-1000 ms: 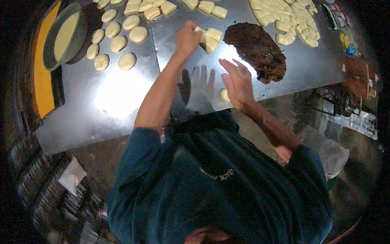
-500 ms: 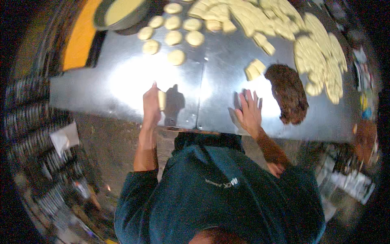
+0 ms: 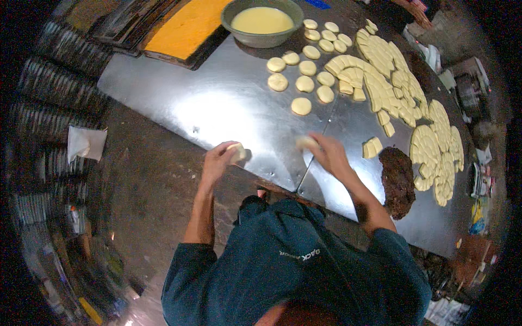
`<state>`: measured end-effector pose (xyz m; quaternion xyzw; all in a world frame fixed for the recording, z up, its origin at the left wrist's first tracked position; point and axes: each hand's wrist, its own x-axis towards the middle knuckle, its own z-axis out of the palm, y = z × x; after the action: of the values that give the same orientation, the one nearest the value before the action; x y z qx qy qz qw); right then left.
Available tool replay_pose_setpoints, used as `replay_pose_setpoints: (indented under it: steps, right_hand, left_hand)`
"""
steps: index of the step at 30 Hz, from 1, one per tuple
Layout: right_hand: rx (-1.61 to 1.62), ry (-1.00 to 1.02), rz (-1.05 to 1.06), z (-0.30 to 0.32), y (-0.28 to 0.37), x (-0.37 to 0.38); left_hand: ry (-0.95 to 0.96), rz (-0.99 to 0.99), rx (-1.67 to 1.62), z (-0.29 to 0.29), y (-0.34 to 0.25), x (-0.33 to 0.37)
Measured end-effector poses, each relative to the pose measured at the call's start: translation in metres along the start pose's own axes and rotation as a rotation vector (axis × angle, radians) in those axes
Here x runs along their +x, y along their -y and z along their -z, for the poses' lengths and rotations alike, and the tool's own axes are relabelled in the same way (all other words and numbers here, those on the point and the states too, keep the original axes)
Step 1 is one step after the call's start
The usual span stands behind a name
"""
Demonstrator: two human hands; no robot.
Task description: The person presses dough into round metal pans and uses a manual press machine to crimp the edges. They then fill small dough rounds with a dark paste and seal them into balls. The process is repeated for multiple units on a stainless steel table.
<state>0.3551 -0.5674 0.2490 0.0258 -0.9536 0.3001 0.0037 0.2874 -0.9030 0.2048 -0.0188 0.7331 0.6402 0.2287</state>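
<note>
Smooth dough (image 3: 237, 152) in half-curled left hand (image 3: 218, 157), blurred pale piece (image 3: 306, 143) in half-curled right hand (image 3: 329, 153), crumbly brown mound (image 3: 398, 183) right of both

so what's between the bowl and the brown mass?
Head view, going from the bowl: round dough pieces, then a stretch of metal table, then a small cut dough chunk near the brown mass.

Held dough piece (image 3: 237, 152): pale cream
Dough rounds (image 3: 301, 106): pale cream too
Cut dough (image 3: 381, 93): same cream — lines make it kinda cobblestone
Lump (image 3: 398, 185): super dark brown
Bowl (image 3: 262, 39): grey-green
Liquid (image 3: 262, 20): custard yellow
Tray (image 3: 187, 24): bright orange-yellow, blackish edge
Table (image 3: 157, 84): silvery grey — white glare
Shirt (image 3: 310, 277): dark teal, pale lettering
</note>
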Motion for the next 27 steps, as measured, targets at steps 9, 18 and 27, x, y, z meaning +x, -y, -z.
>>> replay_pose_setpoints:
  steps: [9, 18, 27]
  right_hand:
    - [0.298, 0.166, -0.08, -0.031, 0.074, 0.079]
    - [0.797, -0.579, -0.699, 0.048, 0.053, -0.039]
    - [-0.184, -0.584, -0.495, -0.027, -0.021, -0.221]
  left_hand:
    - [-0.11, -0.057, -0.264, -0.07, -0.045, 0.003]
    - [0.102, -0.369, -0.102, -0.233, -0.076, -0.01]
    - [0.719, 0.372, -0.085, -0.318, -0.007, -0.019]
